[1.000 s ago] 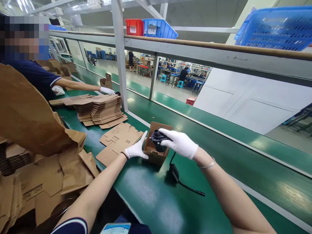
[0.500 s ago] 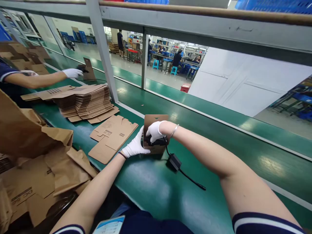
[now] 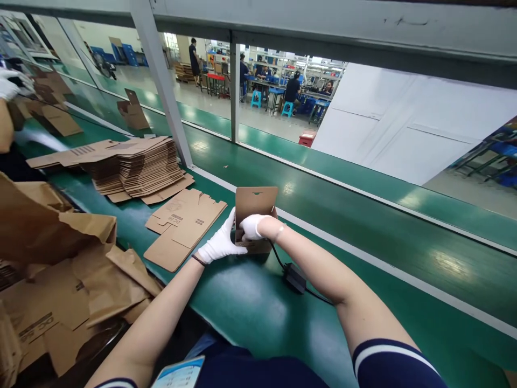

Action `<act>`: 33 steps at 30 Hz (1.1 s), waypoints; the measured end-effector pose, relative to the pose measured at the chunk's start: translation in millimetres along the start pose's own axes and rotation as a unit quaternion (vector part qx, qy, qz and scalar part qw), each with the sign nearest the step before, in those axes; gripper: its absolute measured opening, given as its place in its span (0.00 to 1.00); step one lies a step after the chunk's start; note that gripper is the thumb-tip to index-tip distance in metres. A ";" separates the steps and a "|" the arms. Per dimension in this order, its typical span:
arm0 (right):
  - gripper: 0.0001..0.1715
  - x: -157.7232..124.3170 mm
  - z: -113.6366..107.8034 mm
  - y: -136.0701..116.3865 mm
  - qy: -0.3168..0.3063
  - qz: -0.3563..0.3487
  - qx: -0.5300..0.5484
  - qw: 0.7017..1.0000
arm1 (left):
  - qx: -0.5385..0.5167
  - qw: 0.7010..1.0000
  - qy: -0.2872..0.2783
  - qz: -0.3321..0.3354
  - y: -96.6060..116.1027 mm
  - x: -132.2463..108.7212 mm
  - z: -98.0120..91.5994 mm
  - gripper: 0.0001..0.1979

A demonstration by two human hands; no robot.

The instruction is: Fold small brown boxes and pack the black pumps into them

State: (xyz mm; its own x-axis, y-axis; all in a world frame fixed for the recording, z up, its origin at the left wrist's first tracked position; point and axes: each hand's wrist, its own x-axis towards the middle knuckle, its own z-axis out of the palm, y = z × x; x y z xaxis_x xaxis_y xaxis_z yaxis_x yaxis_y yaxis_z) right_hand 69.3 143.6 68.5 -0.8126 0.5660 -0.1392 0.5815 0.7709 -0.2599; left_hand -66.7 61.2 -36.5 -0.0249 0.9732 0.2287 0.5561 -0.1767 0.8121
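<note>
An open brown cardboard box (image 3: 257, 200) stands on the green work surface with its lid flap raised. My left hand (image 3: 221, 243), in a white glove, grips the box's left side, thumb along the lower front. Gloved in white too, my right hand (image 3: 252, 227) reaches into the box opening; its fingertips are partly hidden, and what they hold, if anything, cannot be made out. A black cable runs out of the box beside my right wrist to a black rectangular block (image 3: 294, 278), which lies on the surface near my right forearm.
Flat printed cartons (image 3: 186, 226) lie left of the box, with a tall carton stack (image 3: 141, 167) behind. Brown wrapping paper (image 3: 97, 269) fills the lower left. A metal post (image 3: 159, 81) rises beyond. A co-worker's gloved hand (image 3: 14, 83) is at far left.
My right hand has gone down into the box, and the black item it held is now out of sight. The block has shifted slightly. The co-worker's hand has left the far carton.
</note>
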 end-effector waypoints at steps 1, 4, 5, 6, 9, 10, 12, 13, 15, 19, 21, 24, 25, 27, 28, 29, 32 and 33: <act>0.14 -17.2 -5.2 4.3 0.019 0.001 -0.005 1.000 | 0.027 1.000 0.014 -0.007 1.7 -5.4 -3.7 0.62; 0.19 -78.9 -8.4 24.6 0.074 0.055 -0.029 0.995 | 0.147 0.987 0.072 0.008 24.7 -20.8 -14.9 0.58; 0.23 -98.6 -2.3 31.8 0.075 0.108 -0.037 0.991 | 0.188 0.979 0.069 0.036 38.8 -22.6 -16.9 0.55; 0.25 -115.8 7.6 38.0 0.048 0.162 -0.046 0.985 | 0.224 0.971 0.045 0.071 55.0 -21.3 -17.3 0.49; 0.34 -148.6 49.5 50.2 -0.066 0.243 -0.043 0.967 | 0.324 0.938 -0.092 0.084 102.6 0.6 -7.3 0.37; 0.35 -153.9 62.4 53.6 -0.076 0.249 -0.022 0.965 | 0.367 0.919 -0.133 0.046 113.9 11.4 -1.1 0.34; 0.31 -159.7 78.5 63.3 -0.059 0.250 0.058 0.965 | 0.429 0.883 -0.188 -0.029 126.1 31.6 11.7 0.23; 0.29 -161.7 80.6 70.4 -0.051 0.249 0.110 0.961 | 0.446 0.870 -0.206 -0.052 127.6 39.2 16.8 0.17; 0.25 -166.1 75.2 88.1 -0.071 0.232 0.219 0.945 | 0.457 0.859 -0.223 -0.065 125.2 47.9 22.7 0.10; 0.19 -172.9 48.9 117.4 -0.144 0.173 0.353 0.908 | 0.479 0.843 -0.236 -0.059 119.2 47.6 20.4 0.13; 0.21 -171.4 35.4 120.2 -0.113 0.182 0.274 0.937 | 0.487 0.838 -0.240 -0.055 120.5 45.1 18.0 0.14; 0.18 -164.2 15.3 110.3 0.013 0.222 0.081 0.972 | 0.488 0.838 -0.240 -0.052 125.0 42.5 17.7 0.14; 0.19 -161.0 8.9 104.8 0.076 0.217 0.028 0.973 | 0.486 0.839 -0.237 -0.052 126.1 42.1 18.2 0.14; 0.22 -153.4 -2.4 92.7 0.213 0.169 -0.070 0.960 | 0.481 0.844 -0.230 -0.055 126.6 41.7 19.4 0.14; 0.22 -148.3 -6.6 86.4 0.274 0.133 -0.114 0.946 | 0.478 0.847 -0.226 -0.058 126.0 41.5 20.0 0.14; 0.22 -142.1 -9.5 80.4 0.312 0.091 -0.143 0.935 | 0.473 0.851 -0.219 -0.060 124.9 41.1 20.6 0.13; 0.19 -115.5 -8.7 65.9 0.272 -0.086 -0.146 0.947 | 0.451 0.871 -0.185 -0.064 119.4 39.4 22.7 0.11; 0.18 -104.8 -5.2 63.1 0.230 -0.161 -0.133 0.951 | 0.439 0.880 -0.171 -0.061 117.1 38.8 23.5 0.12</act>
State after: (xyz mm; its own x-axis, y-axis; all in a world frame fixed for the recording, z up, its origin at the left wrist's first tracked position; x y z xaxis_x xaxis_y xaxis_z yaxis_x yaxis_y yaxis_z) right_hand 191.3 134.5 71.7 -0.8824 0.3090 0.3549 0.3446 0.9379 0.0402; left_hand 16.9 81.7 54.8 0.0394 0.9909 -0.1289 0.9978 -0.0323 0.0572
